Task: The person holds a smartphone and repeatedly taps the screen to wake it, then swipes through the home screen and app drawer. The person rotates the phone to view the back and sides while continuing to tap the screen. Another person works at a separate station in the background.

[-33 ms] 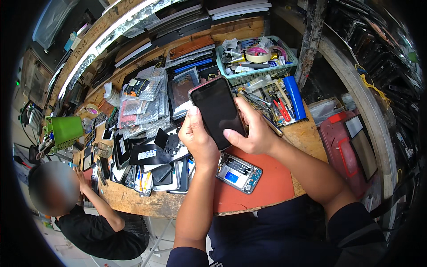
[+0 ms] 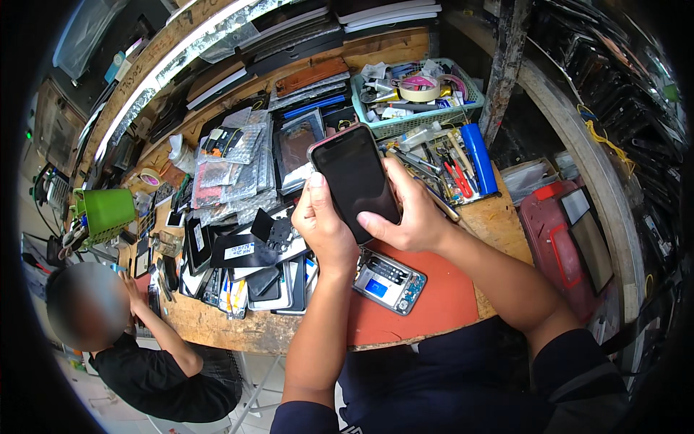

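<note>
Dark-screened phone (image 2: 354, 177) in 2 hands (image 2: 413, 217) near opened phone (image 2: 394, 286) on red mat (image 2: 452, 289)

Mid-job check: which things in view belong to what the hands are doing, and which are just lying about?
In use:
dark-screened phone, held by the left hand and right hand
opened phone, probably
red mat under it, probably

Lying about, it seems:
teal basket
red-handled pliers
blue cylinder
bubble-wrapped packs
green bin

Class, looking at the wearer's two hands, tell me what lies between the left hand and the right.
In the head view, a phone with a dark screen lies between the left hand and the right hand, gripped by both.
</note>
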`<state>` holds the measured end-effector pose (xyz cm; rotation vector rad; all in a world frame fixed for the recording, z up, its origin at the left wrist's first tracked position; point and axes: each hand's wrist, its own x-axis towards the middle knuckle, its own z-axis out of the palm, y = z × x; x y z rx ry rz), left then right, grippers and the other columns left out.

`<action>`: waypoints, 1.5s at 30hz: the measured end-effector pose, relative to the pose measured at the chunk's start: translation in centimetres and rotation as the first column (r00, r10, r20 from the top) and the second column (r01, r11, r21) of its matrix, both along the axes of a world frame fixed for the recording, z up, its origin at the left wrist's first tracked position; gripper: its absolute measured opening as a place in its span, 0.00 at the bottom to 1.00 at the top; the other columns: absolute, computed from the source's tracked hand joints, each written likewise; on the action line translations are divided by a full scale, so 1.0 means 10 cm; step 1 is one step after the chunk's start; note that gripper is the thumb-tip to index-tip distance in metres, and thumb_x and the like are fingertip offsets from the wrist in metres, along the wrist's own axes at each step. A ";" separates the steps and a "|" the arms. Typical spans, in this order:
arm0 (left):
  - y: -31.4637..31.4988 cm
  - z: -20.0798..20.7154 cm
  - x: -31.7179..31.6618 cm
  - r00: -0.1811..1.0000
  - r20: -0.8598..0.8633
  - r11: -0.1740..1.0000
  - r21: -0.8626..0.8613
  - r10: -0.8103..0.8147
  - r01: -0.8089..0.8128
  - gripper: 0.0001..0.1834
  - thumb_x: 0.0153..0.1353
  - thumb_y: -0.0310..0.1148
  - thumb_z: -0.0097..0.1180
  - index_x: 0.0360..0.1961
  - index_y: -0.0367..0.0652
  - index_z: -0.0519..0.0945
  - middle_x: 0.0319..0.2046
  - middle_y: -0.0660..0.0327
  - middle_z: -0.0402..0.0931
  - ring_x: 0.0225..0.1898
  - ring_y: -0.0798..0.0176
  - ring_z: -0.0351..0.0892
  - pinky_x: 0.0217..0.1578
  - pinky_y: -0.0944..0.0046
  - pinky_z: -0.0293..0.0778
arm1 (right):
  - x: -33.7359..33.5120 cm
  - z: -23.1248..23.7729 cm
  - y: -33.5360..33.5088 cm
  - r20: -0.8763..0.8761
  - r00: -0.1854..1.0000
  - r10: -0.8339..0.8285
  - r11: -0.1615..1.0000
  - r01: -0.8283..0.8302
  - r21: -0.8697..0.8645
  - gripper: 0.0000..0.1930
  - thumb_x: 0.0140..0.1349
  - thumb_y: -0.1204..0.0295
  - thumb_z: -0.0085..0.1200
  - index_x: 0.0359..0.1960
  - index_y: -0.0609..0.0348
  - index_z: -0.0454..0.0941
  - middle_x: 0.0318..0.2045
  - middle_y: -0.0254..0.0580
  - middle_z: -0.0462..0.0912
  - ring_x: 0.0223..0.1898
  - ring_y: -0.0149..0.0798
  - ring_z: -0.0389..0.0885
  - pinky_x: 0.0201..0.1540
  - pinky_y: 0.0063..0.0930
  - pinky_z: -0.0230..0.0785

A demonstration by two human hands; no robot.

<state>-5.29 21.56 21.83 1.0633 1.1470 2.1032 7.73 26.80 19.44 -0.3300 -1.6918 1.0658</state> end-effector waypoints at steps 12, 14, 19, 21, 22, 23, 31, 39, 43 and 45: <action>0.05 0.06 -0.02 0.998 0.054 1.000 0.020 0.012 -0.013 0.20 0.78 0.40 0.46 0.43 0.32 0.83 0.39 0.58 0.85 0.37 0.70 0.82 0.40 0.69 0.78 | 0.13 0.16 0.05 0.126 0.981 0.150 0.986 -0.139 -0.094 0.37 0.56 0.71 0.65 0.66 0.70 0.62 0.53 0.59 0.80 0.55 0.48 0.82 0.57 0.37 0.75; 0.04 0.10 -0.02 0.996 0.088 1.000 0.005 0.021 -0.021 0.20 0.78 0.39 0.47 0.41 0.31 0.84 0.37 0.60 0.85 0.36 0.73 0.79 0.39 0.71 0.75 | 0.17 0.12 0.09 0.190 0.971 0.144 0.990 -0.143 -0.023 0.41 0.56 0.74 0.64 0.69 0.73 0.57 0.57 0.55 0.75 0.59 0.42 0.76 0.62 0.36 0.69; 0.04 0.13 -0.04 0.996 0.089 1.000 0.006 0.028 -0.028 0.21 0.79 0.40 0.47 0.40 0.32 0.84 0.36 0.60 0.85 0.35 0.73 0.79 0.38 0.72 0.75 | 0.15 0.15 0.05 0.269 0.958 0.103 0.992 -0.119 0.043 0.45 0.55 0.78 0.63 0.72 0.76 0.51 0.63 0.57 0.70 0.65 0.40 0.70 0.67 0.35 0.64; 0.04 0.13 -0.04 0.995 0.092 1.000 0.010 0.024 -0.025 0.21 0.79 0.40 0.47 0.40 0.32 0.84 0.36 0.60 0.84 0.35 0.73 0.79 0.38 0.71 0.75 | 0.17 0.08 0.08 0.282 0.956 0.082 0.993 -0.103 0.059 0.45 0.55 0.78 0.63 0.72 0.76 0.51 0.64 0.57 0.69 0.65 0.41 0.70 0.68 0.35 0.63; 0.05 0.13 -0.04 0.996 0.090 1.000 0.011 0.020 -0.021 0.21 0.79 0.40 0.47 0.40 0.32 0.84 0.36 0.60 0.85 0.35 0.73 0.79 0.38 0.71 0.75 | 0.17 0.09 0.08 0.248 0.962 0.115 0.991 -0.127 0.033 0.45 0.55 0.78 0.63 0.72 0.75 0.51 0.64 0.57 0.70 0.65 0.41 0.71 0.68 0.35 0.64; 0.05 0.12 -0.05 0.996 0.087 1.000 0.012 0.016 -0.017 0.21 0.79 0.40 0.47 0.40 0.32 0.84 0.36 0.60 0.85 0.35 0.73 0.79 0.38 0.71 0.75 | 0.16 0.12 0.07 0.213 0.966 0.146 0.988 -0.151 0.007 0.45 0.56 0.78 0.63 0.72 0.75 0.51 0.63 0.56 0.70 0.64 0.41 0.71 0.67 0.35 0.64; 0.05 0.10 -0.06 0.996 0.088 1.000 -0.003 0.028 -0.028 0.21 0.78 0.40 0.47 0.39 0.32 0.84 0.35 0.61 0.84 0.34 0.73 0.79 0.37 0.71 0.75 | 0.20 0.15 0.09 0.181 0.946 0.269 0.959 -0.245 -0.142 0.44 0.58 0.81 0.59 0.75 0.72 0.49 0.58 0.48 0.75 0.55 0.35 0.77 0.57 0.32 0.73; 0.05 0.11 -0.08 0.995 0.096 0.999 -0.006 0.034 -0.034 0.22 0.79 0.40 0.46 0.37 0.33 0.83 0.34 0.62 0.84 0.33 0.74 0.78 0.36 0.71 0.74 | 0.22 0.19 0.12 0.149 0.924 0.351 0.925 -0.318 -0.207 0.40 0.61 0.83 0.53 0.75 0.72 0.50 0.49 0.45 0.79 0.45 0.31 0.80 0.47 0.28 0.76; 0.05 0.10 -0.08 0.998 0.054 0.999 -0.011 0.044 -0.043 0.22 0.79 0.40 0.46 0.36 0.33 0.83 0.33 0.62 0.83 0.32 0.74 0.77 0.35 0.71 0.74 | 0.24 0.24 0.10 0.097 0.927 0.363 0.913 -0.334 -0.233 0.36 0.63 0.82 0.52 0.73 0.72 0.53 0.44 0.43 0.80 0.39 0.28 0.78 0.42 0.26 0.76; 0.05 0.11 -0.07 0.998 0.045 0.999 -0.008 0.046 -0.045 0.22 0.79 0.40 0.46 0.36 0.33 0.83 0.33 0.62 0.83 0.32 0.74 0.77 0.35 0.71 0.73 | 0.23 0.21 0.11 0.101 0.936 0.337 0.925 -0.308 -0.223 0.35 0.64 0.81 0.52 0.72 0.72 0.55 0.42 0.42 0.80 0.39 0.27 0.78 0.41 0.25 0.75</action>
